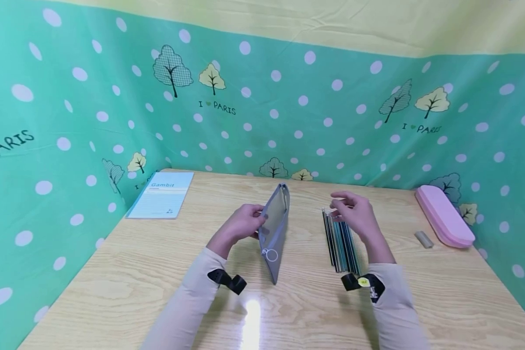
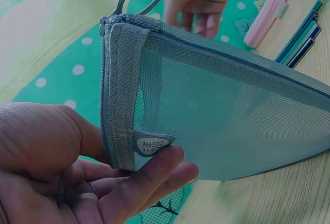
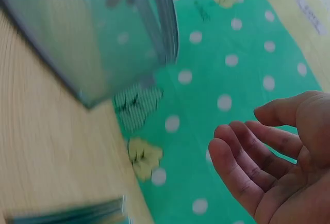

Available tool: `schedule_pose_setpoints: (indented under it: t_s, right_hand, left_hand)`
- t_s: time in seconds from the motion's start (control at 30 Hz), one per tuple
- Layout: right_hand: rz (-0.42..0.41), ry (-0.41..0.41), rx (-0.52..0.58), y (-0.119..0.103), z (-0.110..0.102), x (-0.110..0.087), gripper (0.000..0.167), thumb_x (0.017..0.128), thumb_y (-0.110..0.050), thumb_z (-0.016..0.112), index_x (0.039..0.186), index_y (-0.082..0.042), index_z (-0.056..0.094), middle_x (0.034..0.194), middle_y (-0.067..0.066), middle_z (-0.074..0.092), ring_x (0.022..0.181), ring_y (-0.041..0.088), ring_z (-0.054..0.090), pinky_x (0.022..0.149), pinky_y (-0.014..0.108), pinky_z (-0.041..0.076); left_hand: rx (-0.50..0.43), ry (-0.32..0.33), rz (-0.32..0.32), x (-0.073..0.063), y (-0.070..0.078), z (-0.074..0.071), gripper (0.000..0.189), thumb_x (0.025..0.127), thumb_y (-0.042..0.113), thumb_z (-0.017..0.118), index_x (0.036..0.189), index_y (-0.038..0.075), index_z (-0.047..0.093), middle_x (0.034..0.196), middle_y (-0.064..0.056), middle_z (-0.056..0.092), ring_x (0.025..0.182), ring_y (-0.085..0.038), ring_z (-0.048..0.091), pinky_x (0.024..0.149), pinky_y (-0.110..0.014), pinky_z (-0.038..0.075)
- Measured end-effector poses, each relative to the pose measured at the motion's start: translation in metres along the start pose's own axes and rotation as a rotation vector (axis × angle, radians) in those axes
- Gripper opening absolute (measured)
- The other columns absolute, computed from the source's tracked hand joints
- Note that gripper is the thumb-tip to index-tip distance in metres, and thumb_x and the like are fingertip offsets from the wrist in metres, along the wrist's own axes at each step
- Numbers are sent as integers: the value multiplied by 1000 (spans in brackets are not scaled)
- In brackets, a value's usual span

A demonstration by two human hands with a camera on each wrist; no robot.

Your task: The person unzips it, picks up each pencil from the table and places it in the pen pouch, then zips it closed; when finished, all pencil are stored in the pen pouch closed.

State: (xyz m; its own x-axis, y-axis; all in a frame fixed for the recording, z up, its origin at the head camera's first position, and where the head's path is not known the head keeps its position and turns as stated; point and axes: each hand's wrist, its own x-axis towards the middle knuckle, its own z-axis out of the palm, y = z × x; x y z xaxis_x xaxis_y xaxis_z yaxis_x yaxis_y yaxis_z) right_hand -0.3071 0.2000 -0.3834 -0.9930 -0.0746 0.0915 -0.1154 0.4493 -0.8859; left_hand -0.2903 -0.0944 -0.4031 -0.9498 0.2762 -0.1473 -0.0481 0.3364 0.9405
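My left hand pinches a grey mesh zip pouch by its side, holding it upright over the table. A round ring pull hangs from the zip at the near end. In the left wrist view, the thumb and fingers grip the pouch beside a small printed label. To the right, my right hand hovers above the far end of a bundle of pencils with loosely bent fingers. In the right wrist view, that hand holds nothing.
A pink pencil case lies at the right, with a grey eraser beside it. A light blue notebook rests at the far left of the wooden table. Behind hangs a green dotted cloth.
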Motion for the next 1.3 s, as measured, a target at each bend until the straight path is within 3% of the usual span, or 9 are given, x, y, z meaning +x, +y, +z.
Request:
schedule_pose_setpoints:
  t_s: [0.27, 0.5, 0.73, 0.87, 1.0, 1.3]
  right_hand:
    - [124, -76, -62, 29, -33, -3, 51, 109, -24, 50, 145, 12, 47, 125, 37, 63, 94, 28, 74, 78, 33, 66]
    - [231, -136, -42, 48, -36, 2, 54, 109, -23, 49, 145, 17, 41, 127, 41, 60, 89, 22, 74, 78, 35, 66]
    - [283, -218, -126, 66, -37, 12, 47, 102, -6, 56, 139, 20, 43, 107, 33, 67, 77, 22, 73, 70, 39, 67]
    - [313, -272, -193, 71, -43, 18, 43, 100, -4, 57, 134, 21, 46, 89, 22, 69, 65, 20, 71, 63, 37, 66]
    - [332, -328, -241, 73, -45, 21, 39, 100, -4, 57, 129, 21, 48, 83, 16, 69, 62, 18, 70, 61, 36, 65]
    - [331, -274, -403, 79, -36, 26, 33, 96, -5, 63, 120, 18, 56, 71, 11, 65, 58, 15, 67, 56, 33, 64]
  left_hand:
    - [-3, 8, -4, 0, -1, -6, 45, 104, 0, 48, 147, -12, 46, 128, -31, 66, 101, -40, 73, 75, -39, 67]
    - [14, 9, -8, -1, -3, -11, 45, 105, 1, 47, 148, -12, 45, 129, -31, 66, 104, -40, 72, 76, -39, 67]
    - [-12, 31, 5, 0, -4, -9, 45, 104, 0, 48, 147, -11, 47, 128, -32, 66, 101, -40, 73, 75, -41, 67]
    - [-18, 21, 6, 1, -4, -6, 45, 103, 0, 49, 147, -11, 47, 127, -31, 66, 99, -38, 74, 75, -40, 67]
    - [-15, 10, 5, 2, -4, -6, 46, 104, 0, 48, 147, -12, 46, 127, -31, 66, 97, -37, 74, 75, -39, 67]
    - [-34, -2, -4, 3, -2, -5, 46, 104, 0, 48, 148, -11, 45, 131, -31, 64, 98, -38, 74, 75, -39, 67]
